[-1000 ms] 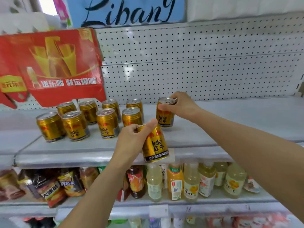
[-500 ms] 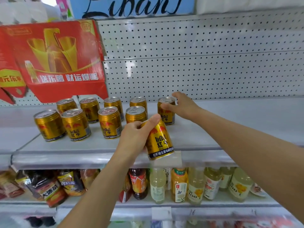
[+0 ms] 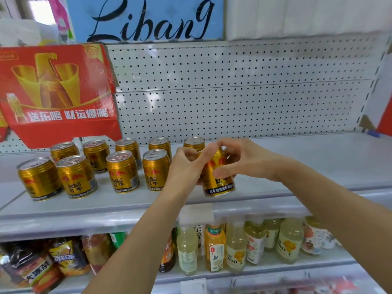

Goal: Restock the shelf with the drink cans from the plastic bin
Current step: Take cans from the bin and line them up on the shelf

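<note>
One gold can (image 3: 218, 177) is getting set down at the near edge of the top shelf (image 3: 307, 166), at the right end of the front row. Both hands are closing on it: the left hand (image 3: 186, 166) is curling round its left side and rim, and the right hand (image 3: 239, 160) is wrapping its right side, thumb lying across the label. Whether its base is already touching the shelf is hard to tell. Judging by its look, this is a full, sealed metal can: stiff, fairly heavy for its size, smooth and likely slippery, so gripping round the mid-wall is working better than pinching the rim. Nine other cans (image 3: 122, 171) are standing upright to the left and behind, in two rows. Farther left, a red carton (image 3: 57, 92) is leaning against the pegboard (image 3: 233, 92). Bottles (image 3: 214, 247) are filling the lower shelf.
</note>
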A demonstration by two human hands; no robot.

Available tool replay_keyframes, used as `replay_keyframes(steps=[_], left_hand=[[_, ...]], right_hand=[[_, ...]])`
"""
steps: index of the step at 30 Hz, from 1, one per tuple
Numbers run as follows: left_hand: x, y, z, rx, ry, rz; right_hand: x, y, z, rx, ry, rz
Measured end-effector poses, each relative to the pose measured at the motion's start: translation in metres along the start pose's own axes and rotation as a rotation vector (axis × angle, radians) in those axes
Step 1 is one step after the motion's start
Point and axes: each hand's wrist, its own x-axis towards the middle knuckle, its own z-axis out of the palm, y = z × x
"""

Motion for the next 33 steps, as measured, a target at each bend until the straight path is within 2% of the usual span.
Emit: replay_keyframes(steps=[2, 3, 5, 7, 10, 23, 29, 33], left_hand=[[0.01, 0.0, 0.005, 0.033, -0.006, 0.079], [0.016, -0.002, 0.006, 0.124, 0.033, 0.157], [0.029, -0.008, 0.005, 0.432, 0.137, 0.341], [0.043, -0.016, 0.003, 0.732, 0.165, 0.485], [0.06, -0.022, 0.0, 1.008, 0.098, 0.509], [0.091, -0.029, 0.009, 1.125, 0.125, 0.565], [0.084, -0.031, 0.013, 1.209, 0.09, 0.598], [0.042, -0.031, 0.031, 1.217, 0.108, 0.706]], right_hand=[[0.002, 0.01, -0.006, -0.008, 0.12, 0.013], [0.005, 0.016, -0.009, -0.037, 0.19, 0.026], [0.013, 0.031, -0.011, -0.092, 0.321, 0.059], [0.021, 0.045, -0.012, -0.137, 0.408, 0.083], [0.034, 0.064, -0.012, -0.209, 0.47, 0.102], [0.07, 0.087, -0.005, -0.335, 0.498, 0.124], [0.051, 0.082, -0.006, -0.56, 0.409, 0.176], [-0.002, 0.076, -0.007, -0.762, 0.475, 0.092]])
